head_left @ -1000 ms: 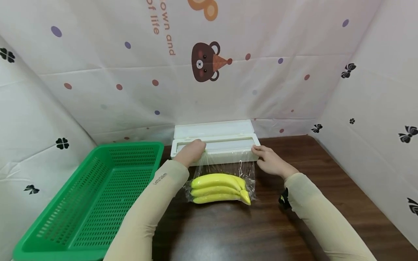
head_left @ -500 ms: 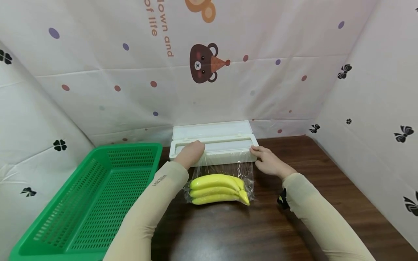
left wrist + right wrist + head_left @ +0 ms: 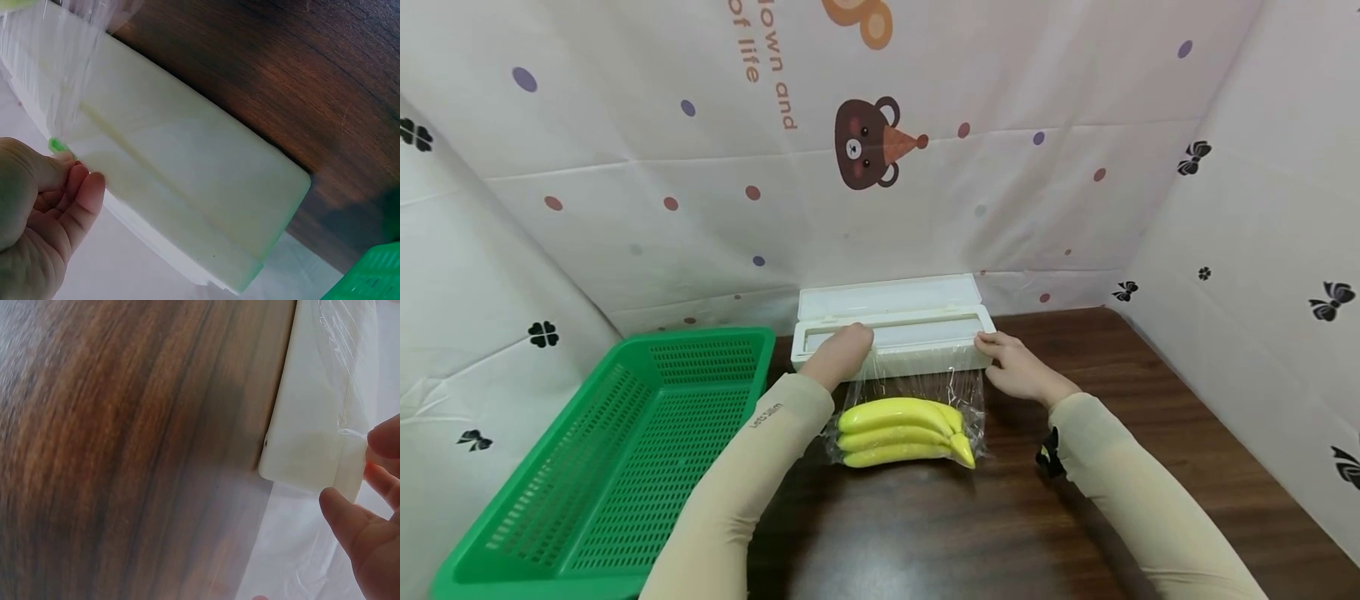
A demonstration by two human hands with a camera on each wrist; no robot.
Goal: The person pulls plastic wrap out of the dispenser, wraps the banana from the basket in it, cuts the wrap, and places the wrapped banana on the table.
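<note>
A white cling film dispenser (image 3: 928, 360) lies on the table against the back wall, its lid (image 3: 891, 297) raised. Clear film (image 3: 917, 385) runs from its front edge down over a bunch of yellow bananas (image 3: 891, 414). With thumb and fingers, my left hand (image 3: 841, 352) pinches a small green slide cutter (image 3: 58, 145) on the dispenser's edge, left of the film. At the other end, my right hand (image 3: 1021, 368) holds the dispenser's right corner; in the right wrist view thumb and fingers are bent around that end.
A green plastic basket (image 3: 763, 354) with slotted walls stands to the left, beside the left forearm. Brown wood-grain table (image 3: 955, 533) extends in front of the bananas and to the right. A printed white sheet (image 3: 1037, 208) covers the walls behind and on both sides.
</note>
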